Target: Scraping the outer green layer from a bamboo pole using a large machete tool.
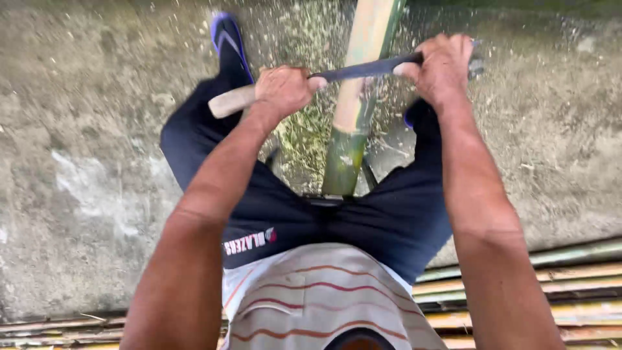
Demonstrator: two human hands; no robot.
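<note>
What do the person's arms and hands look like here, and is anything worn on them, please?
Both arms are bare to above the elbow: no sleeves show on them, and no gloves, watch or rings are visible on the left hand or the right hand. The forearms look lean and sinewy.

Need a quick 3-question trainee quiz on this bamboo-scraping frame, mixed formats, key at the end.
1. True or false: both hands grip one knife laid across the bamboo pole.
2. Which hand holds the pale wooden handle? A) left hand B) right hand
3. Fill in: the ground around the pole is littered with green ____.

Key: 1 true; 2 A; 3 shavings.
</note>
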